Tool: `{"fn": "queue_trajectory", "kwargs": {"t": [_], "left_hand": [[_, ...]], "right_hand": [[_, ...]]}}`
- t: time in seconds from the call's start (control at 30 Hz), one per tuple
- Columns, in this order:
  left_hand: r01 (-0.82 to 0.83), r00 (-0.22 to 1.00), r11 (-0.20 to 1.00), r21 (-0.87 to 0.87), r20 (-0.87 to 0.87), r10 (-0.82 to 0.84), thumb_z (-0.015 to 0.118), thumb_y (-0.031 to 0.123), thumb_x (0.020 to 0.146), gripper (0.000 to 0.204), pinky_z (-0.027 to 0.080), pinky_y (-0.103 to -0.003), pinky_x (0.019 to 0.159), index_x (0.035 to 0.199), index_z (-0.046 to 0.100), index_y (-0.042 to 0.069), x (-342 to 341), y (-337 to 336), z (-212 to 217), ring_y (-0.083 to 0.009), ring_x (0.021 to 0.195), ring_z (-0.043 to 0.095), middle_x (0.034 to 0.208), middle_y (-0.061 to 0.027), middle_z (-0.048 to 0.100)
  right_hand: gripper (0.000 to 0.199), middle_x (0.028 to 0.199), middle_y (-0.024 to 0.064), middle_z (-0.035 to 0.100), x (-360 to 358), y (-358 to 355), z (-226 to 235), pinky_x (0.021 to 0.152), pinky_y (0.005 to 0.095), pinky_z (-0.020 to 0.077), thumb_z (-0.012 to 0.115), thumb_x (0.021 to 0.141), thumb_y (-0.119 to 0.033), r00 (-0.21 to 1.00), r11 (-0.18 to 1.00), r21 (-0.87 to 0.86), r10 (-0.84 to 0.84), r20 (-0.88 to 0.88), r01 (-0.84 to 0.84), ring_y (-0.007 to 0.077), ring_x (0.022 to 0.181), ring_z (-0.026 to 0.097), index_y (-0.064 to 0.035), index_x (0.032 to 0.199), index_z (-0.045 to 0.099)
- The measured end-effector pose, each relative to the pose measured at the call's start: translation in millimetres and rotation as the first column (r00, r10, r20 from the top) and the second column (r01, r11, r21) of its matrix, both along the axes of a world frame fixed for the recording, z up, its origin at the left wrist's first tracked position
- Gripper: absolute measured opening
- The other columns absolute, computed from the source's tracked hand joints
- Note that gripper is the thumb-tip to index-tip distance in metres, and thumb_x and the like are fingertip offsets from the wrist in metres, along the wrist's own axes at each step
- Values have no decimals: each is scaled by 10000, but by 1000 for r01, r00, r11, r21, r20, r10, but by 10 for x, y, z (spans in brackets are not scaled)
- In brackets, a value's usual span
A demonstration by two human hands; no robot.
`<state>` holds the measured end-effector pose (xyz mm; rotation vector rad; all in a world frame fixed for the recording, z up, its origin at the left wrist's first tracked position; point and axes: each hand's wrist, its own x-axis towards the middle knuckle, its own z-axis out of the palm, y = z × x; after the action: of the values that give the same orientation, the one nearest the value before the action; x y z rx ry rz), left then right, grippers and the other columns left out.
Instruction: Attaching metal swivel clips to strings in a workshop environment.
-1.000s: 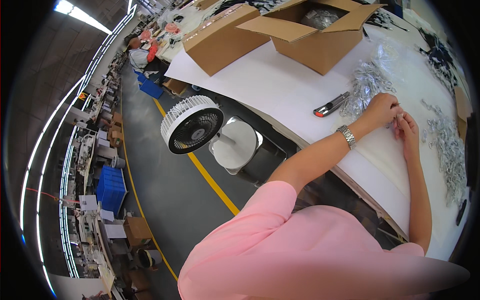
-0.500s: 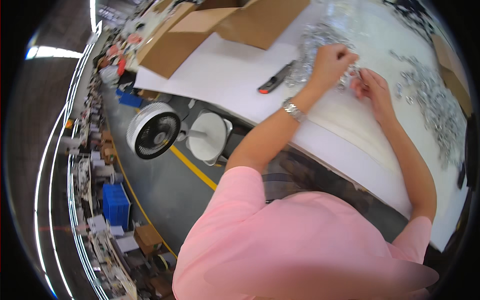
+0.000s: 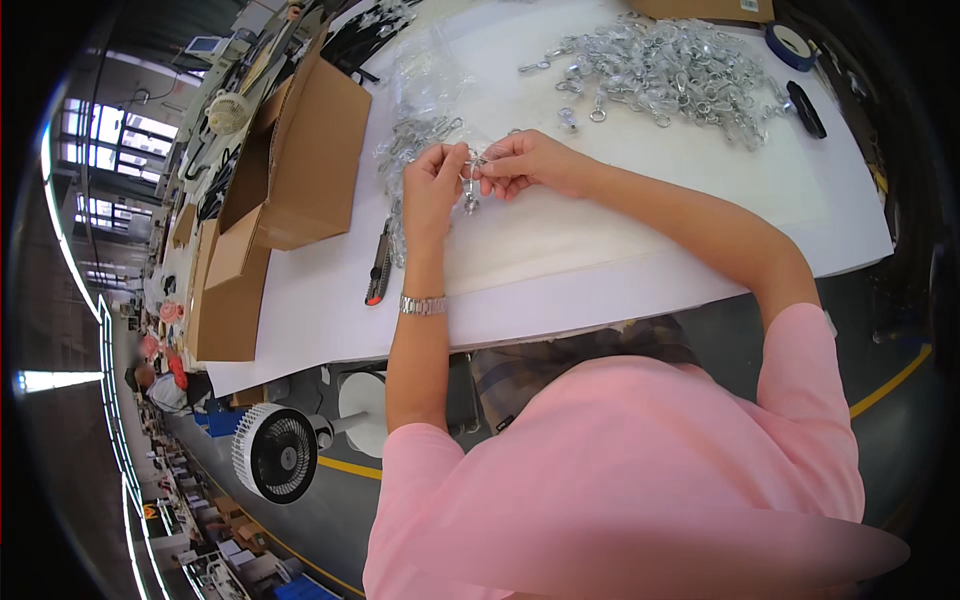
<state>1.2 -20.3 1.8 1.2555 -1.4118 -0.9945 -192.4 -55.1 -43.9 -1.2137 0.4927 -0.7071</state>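
My left hand (image 3: 434, 188) and my right hand (image 3: 527, 162) meet over the white table (image 3: 640, 220), both pinching one small silver metal clasp (image 3: 470, 188) that hangs between the fingertips. A metal watch (image 3: 423, 305) is on my left wrist. Just beyond my left hand lies a clear plastic bag of clasps (image 3: 415, 135). A large loose heap of the same silver clasps (image 3: 670, 70) spreads across the far side of the table, past my right hand.
A utility knife (image 3: 379, 268) lies left of my left forearm. Open cardboard boxes (image 3: 300, 150) stand at the table's left. A blue tape roll (image 3: 795, 42) and a black tool (image 3: 806, 108) sit far right. A white fan (image 3: 275, 452) stands on the floor.
The view has swung round so the table now lies straight ahead. Both hands stay together on a small clasp, close to the bag of clasps.
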Motion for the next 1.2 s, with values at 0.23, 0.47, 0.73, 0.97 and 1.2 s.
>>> {"fn": "queue_trajectory", "kwargs": {"t": [0.23, 0.47, 0.73, 0.97, 1.2], "left_hand": [[127, 898, 981, -144, 436, -53, 670, 207, 982, 345, 329, -256, 494, 700, 624, 14, 84, 34, 46, -50, 542, 446, 601, 24, 532], [192, 938, 921, -338, 338, -71, 632, 141, 987, 159, 309, -236, 505, 949, 702, 3, -194, 85, -25, -30, 562, 435, 715, 21, 630], [104, 969, 967, -231, 242, -46, 648, 206, 980, 221, 330, -227, 497, 997, 749, 11, -90, -69, -21, -21, 562, 438, 784, -31, 728], [284, 956, 931, -231, -11, -294, 806, 161, 788, 318, 573, -288, 712, 1022, 739, -44, -720, -295, -340, -164, 781, 726, 874, -141, 759], [219, 956, 966, -134, -169, -240, 761, 50, 800, 183, 569, -295, 722, 943, 737, -62, -462, -208, -452, -173, 754, 742, 822, -138, 763]], "right_hand": [[270, 901, 52, 713, -57, 65, 57, 716, 252, 538, 637, 1017, -261, 999, 998, -43, 39, -21, -40, 107, 776, 663, -7, 1097, 679], [256, 940, 88, 730, -304, 240, 83, 735, 264, 572, 640, 1012, -256, 998, 997, 76, -18, -68, 23, 125, 804, 691, -10, 1081, 661], [260, 1150, 26, 705, -172, 176, -29, 943, 338, 538, 690, 980, -253, 930, 927, 294, -302, 211, 234, 152, 1090, 642, -69, 1162, 673], [402, 1415, 95, 560, -811, -95, -225, 1172, 387, 377, 540, 1072, -270, 931, 935, 318, -250, 267, 159, 199, 1329, 511, -31, 1394, 543], [394, 1295, 108, 636, -707, -332, -350, 1171, 378, 389, 506, 1086, -266, 958, 948, 311, -29, 285, -63, 194, 1264, 565, -5, 1380, 530]]}}
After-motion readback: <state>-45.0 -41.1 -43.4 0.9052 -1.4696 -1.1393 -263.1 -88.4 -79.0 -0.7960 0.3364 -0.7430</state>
